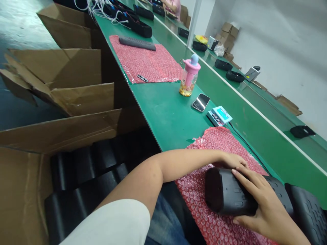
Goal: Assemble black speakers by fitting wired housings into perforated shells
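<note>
A black oblong speaker (224, 192) lies on a sheet of red bubble wrap (204, 217) at the near edge of the green table (168, 115). My right hand (263, 204) is wrapped over its top and near side, fingers curled around the body. My left arm reaches across from the left, and my left hand (233, 160) rests on the speaker's far upper edge. Its fingertips are partly hidden behind my right hand. The speaker's flat dark end faces left.
A second black speaker (306, 211) lies just right of the held one. An open cardboard box (22, 190) at left holds several black speakers. On the table stand a pink bottle (190, 75), a phone (201, 102) and a small meter (219, 115). Another bubble-wrap sheet (150, 64) lies farther back.
</note>
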`<action>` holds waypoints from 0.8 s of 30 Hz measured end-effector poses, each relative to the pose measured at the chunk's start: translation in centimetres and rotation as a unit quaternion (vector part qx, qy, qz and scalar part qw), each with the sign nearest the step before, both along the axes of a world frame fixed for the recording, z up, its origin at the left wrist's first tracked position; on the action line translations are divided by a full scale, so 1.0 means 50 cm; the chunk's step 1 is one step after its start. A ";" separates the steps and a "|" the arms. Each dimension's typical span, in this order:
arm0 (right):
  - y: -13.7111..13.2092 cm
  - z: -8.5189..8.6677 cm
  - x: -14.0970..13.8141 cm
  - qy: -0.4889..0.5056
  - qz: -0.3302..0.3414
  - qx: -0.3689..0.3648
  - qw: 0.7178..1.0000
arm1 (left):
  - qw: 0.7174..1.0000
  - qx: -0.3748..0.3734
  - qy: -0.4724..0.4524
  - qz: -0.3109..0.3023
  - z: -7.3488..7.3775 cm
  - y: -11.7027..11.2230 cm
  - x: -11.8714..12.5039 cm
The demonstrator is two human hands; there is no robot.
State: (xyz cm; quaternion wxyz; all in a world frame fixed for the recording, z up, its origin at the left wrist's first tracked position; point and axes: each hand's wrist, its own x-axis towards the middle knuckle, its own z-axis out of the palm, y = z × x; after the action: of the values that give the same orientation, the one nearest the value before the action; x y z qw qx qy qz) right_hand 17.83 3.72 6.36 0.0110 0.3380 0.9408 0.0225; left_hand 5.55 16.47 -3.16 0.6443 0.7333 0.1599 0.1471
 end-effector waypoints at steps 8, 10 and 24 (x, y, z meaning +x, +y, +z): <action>-0.013 -0.001 -0.010 0.097 -0.023 -0.056 0.994 | 1.000 -0.007 -0.002 0.014 0.004 -0.003 -0.017; -0.016 -0.011 -0.002 0.261 -0.052 -0.093 0.959 | 1.000 0.003 0.005 0.016 0.013 -0.005 -0.022; -0.064 -0.050 0.026 0.141 -0.051 0.012 0.989 | 0.978 -0.197 -0.017 -0.062 0.051 -0.030 -0.062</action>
State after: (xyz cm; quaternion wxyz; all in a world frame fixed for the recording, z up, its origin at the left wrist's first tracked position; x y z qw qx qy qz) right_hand 19.15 0.53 3.87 -0.1246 0.3851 0.9143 -0.0146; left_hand 2.48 14.96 -0.60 0.7866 0.5978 0.1291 0.0846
